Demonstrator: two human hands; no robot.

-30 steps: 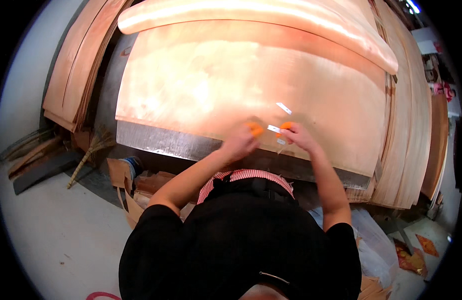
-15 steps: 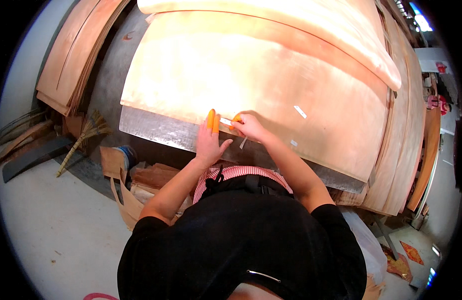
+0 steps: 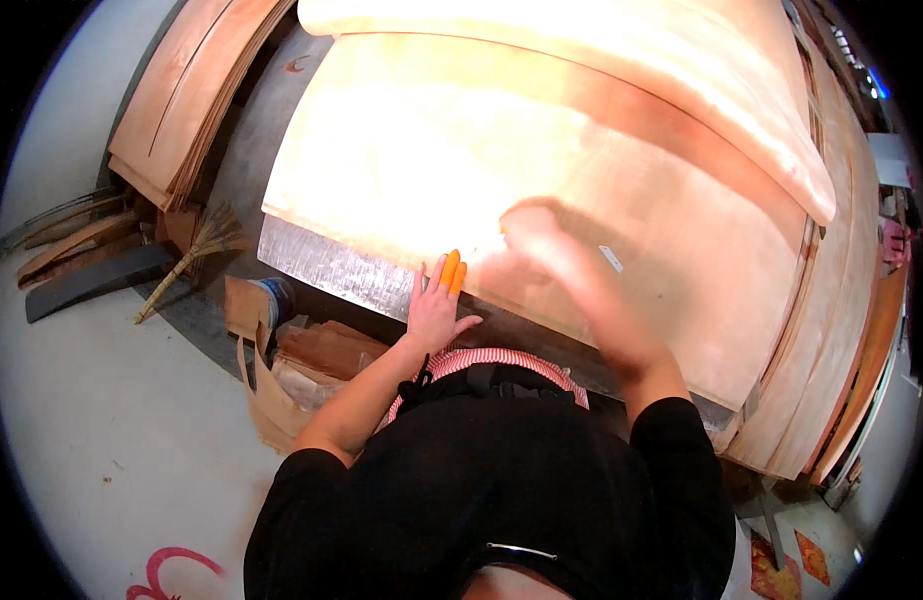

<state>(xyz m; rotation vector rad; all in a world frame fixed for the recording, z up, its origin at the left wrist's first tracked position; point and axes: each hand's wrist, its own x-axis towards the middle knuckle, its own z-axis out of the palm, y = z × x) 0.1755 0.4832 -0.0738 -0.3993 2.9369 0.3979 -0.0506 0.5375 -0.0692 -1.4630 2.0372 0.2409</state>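
A wide, thin sheet of pale wood veneer (image 3: 402, 140) lies in front of me, overhanging bright light glaring on its middle. My left hand (image 3: 437, 312) rests at the sheet's near edge, fingers stretched out, with orange covers on two fingertips. My right hand (image 3: 534, 228) is above the sheet, farther away and to the right of the left one. Motion smears its fingers, so anything in them is hidden; a bit of orange shows at its tip. A short white strip (image 3: 611, 259) lies on the veneer right of that hand.
A shiny metal surface (image 3: 332, 262) shows under the veneer's near left edge. Another sheet (image 3: 582, 55) is rolled back across the far side. Veneer stacks stand left (image 3: 197, 90) and right (image 3: 782, 400). A straw broom (image 3: 187, 262) and brown scraps (image 3: 327, 350) are at lower left.
My right hand has left the near edge beside my left hand and moved farther over the sheet. My left hand stays at the edge. The whole view has shifted slightly.
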